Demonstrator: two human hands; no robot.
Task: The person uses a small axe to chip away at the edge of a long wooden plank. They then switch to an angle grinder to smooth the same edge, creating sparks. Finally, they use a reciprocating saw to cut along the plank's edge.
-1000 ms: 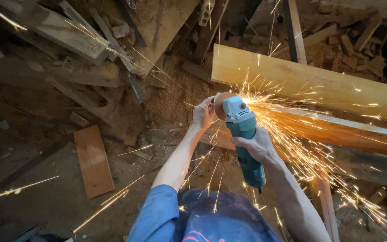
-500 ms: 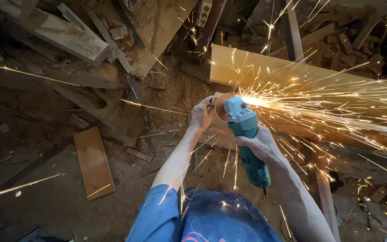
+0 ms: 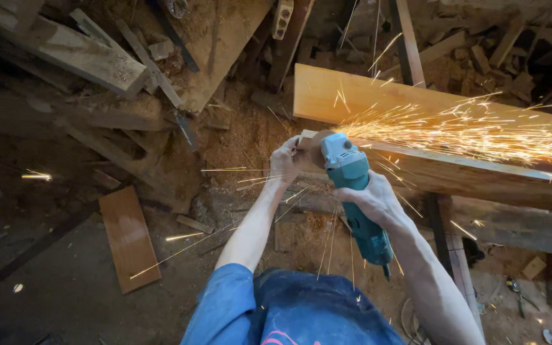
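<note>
My right hand [image 3: 373,200] grips the body of a teal angle grinder [image 3: 352,191]. Its disc end points away from me, at the near end of a long wooden beam [image 3: 455,172]. My left hand [image 3: 287,160] holds a small piece against the grinder's disc; the piece itself is too hidden to identify. Bright orange sparks [image 3: 467,128] stream to the right along the beam, and a few fly down and left past my arms. A pale wide plank [image 3: 365,96] lies just behind the beam.
Rough planks and offcuts [image 3: 91,57] are heaped at the upper left and along the top. A short reddish board [image 3: 129,236] lies on the dirt floor to the left. Sawdust [image 3: 244,128] covers the ground ahead. Pliers [image 3: 517,291] lie at the lower right.
The spark stream has narrowed and now runs mostly rightward along the beam. Both hands and the grinder stay in about the same place.
</note>
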